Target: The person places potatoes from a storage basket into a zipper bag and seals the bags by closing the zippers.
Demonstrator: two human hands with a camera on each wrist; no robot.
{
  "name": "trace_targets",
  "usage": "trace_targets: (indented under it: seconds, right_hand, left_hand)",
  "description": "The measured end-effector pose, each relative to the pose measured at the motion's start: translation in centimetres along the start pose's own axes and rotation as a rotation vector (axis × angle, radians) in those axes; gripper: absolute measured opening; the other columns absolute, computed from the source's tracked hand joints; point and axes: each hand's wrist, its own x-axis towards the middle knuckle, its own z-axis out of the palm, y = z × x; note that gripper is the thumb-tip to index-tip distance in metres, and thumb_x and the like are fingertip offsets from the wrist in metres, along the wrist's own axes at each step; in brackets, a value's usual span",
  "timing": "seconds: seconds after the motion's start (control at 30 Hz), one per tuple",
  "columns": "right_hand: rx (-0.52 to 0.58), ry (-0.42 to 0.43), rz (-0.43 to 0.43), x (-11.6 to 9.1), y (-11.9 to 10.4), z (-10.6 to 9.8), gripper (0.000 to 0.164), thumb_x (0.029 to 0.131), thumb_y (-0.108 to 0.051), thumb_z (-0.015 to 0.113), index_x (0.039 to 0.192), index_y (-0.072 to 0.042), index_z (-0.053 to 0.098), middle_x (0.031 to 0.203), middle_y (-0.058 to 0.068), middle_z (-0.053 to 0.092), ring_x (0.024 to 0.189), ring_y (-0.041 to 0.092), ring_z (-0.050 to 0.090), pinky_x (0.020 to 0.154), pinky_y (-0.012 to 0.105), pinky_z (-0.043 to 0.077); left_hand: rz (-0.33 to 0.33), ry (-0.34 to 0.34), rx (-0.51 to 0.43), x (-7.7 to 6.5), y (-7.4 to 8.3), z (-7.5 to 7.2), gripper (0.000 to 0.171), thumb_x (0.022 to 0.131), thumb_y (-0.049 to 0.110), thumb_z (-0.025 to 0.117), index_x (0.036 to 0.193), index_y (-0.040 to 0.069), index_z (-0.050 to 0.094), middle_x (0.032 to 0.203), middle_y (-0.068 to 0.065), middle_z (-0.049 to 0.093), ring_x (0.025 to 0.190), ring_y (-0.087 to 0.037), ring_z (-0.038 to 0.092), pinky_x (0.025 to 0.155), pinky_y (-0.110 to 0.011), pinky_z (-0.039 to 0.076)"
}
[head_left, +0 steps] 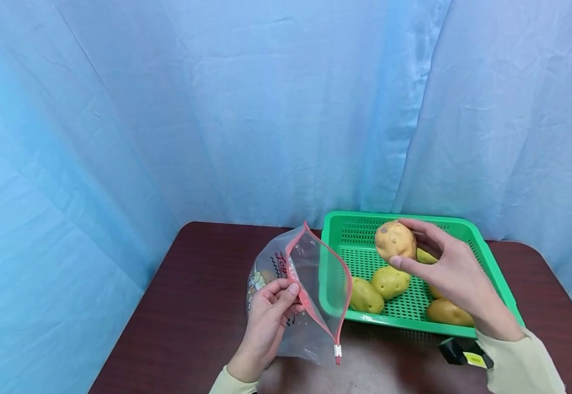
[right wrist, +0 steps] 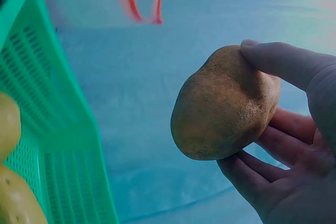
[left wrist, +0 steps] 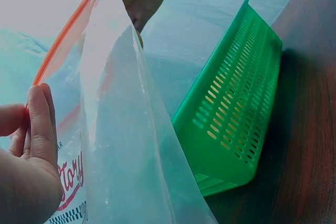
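Observation:
My left hand [head_left: 268, 320] pinches the red-edged rim of a clear printed slider bag [head_left: 310, 347], thumb on the outside near the print. The bag's mouth gapes toward the basket, and a white slider [head_left: 337, 351] sits at its near end. A brownish shape shows dimly through the printed side; what it is cannot be made out. Over the green basket [head_left: 414, 326], my right hand [head_left: 455, 273] holds a lumpy tan potato [head_left: 393, 242] between thumb and fingers. The right wrist view shows this potato [right wrist: 223, 106] raised above the basket's level, apart from the bag.
Several yellowish potatoes lie in the basket, among them one potato [head_left: 391, 282] near the middle and a browner potato [head_left: 448, 312] at the near right. The dark wooden table [head_left: 182, 306] extends to the left. Light blue curtains [head_left: 266, 109] hang behind and beside it.

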Motion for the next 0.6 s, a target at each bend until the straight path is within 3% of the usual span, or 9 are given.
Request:
trace_targets:
  seconds: [0.4, 0.6]
  right_hand:
    - [0.087, 0.059, -0.051, -1.6, -2.0, 2.4, 0.067, 0.089, -0.018, 0.084, 0.148, -0.024, 0.055, 0.137, 0.004, 0.062, 0.120, 0.000, 0.061, 0.093, 0.013, 0.051]
    - [0.212, 0.074, -0.089, -2.2, -2.5, 3.8, 0.067, 0.089, -0.005, 0.081, 0.149, -0.016, 0.053, 0.136, 0.004, 0.064, 0.122, 0.006, 0.062, 0.096, 0.017, 0.052]
  left_hand:
    - [0.003, 0.007, -0.005, 0.1, 0.2, 0.0, 0.006, 0.102, 0.003, 0.062, 0.100, 0.006, 0.067, 0.086, -0.002, 0.070, 0.073, -0.008, 0.068, 0.071, -0.022, 0.060]
    - [0.004, 0.003, -0.008, 0.2, 0.3, -0.1, 0.002, 0.101, 0.004, 0.065, 0.102, 0.005, 0.067, 0.086, -0.002, 0.071, 0.075, -0.009, 0.069, 0.072, -0.022, 0.060]
